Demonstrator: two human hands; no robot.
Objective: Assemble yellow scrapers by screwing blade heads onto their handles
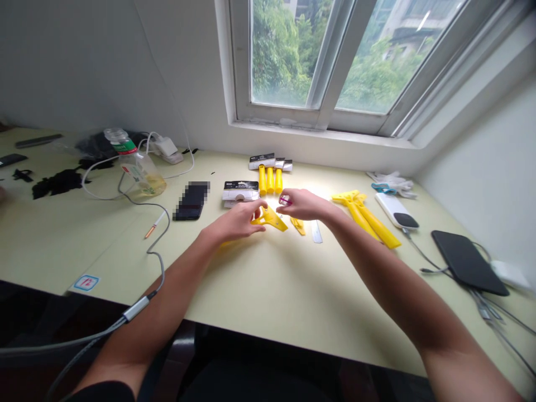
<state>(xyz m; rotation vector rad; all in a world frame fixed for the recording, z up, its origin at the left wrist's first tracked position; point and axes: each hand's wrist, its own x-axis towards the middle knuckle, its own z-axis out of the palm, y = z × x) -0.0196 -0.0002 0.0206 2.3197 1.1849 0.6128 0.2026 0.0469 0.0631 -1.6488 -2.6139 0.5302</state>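
My left hand (237,221) is closed with thumb and fingers around a yellow plastic scraper (274,219), whose flat, wide end points right. Just beyond it, my right hand (304,205) pinches a small clear-and-purple tool (285,200), perhaps a screwdriver; the fingers cover most of it. Tiny dark specks, too small to name, lie below that hand. A smaller yellow plastic part (298,225) and a flat metal blade (317,231) rest on the table close to my right wrist. Under my left forearm shows a bit of yellow, mostly hidden.
Yellow handles (270,180) stand by black-and-white packages (240,191). More yellow scrapers (368,218) lie right, near a white power bank (397,211), gloves (391,184) and a black device (469,262). Left are a phone (191,201), bottle (140,167), cigarette (154,224) and cable (161,254).
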